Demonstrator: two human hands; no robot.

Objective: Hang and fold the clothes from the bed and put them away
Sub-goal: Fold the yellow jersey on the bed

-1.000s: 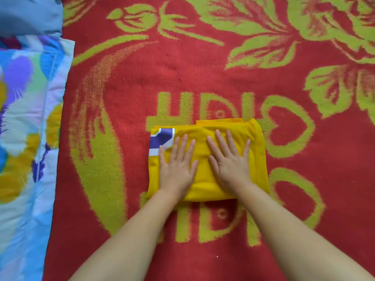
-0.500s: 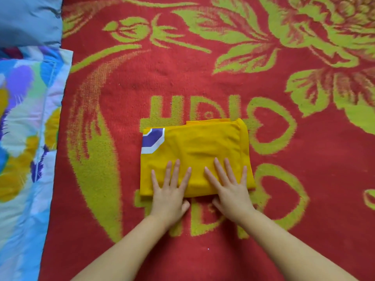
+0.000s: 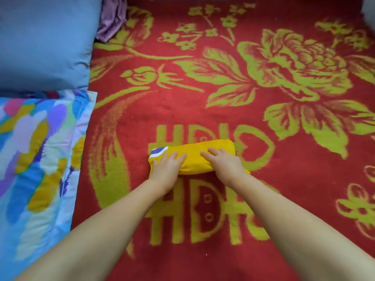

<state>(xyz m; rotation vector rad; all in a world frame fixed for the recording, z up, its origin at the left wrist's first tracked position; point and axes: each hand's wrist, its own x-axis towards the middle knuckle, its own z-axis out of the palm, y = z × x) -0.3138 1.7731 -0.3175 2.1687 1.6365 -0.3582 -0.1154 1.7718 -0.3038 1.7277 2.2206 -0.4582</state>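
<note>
A folded yellow garment (image 3: pixel 203 147) with a purple and white patch at its left end lies on the red blanket, in the middle of the view. It looks like a narrow, thick bundle. My left hand (image 3: pixel 166 167) grips its left part, fingers over the top and thumb hidden beneath. At the right part my right hand (image 3: pixel 225 163) holds it the same way. The garment's near edge is hidden under both hands.
The red blanket (image 3: pixel 203 98) with green flowers and letters covers the bed. A blue pillow (image 3: pixel 44 41) lies at the far left, a colourful patterned quilt (image 3: pixel 36 159) below it. A purple cloth (image 3: pixel 113 19) is bunched at the top beside the pillow.
My hands slid from flat on top of the garment to its near edge and took hold. The garment now looks narrower and thicker. The view has pulled back.
</note>
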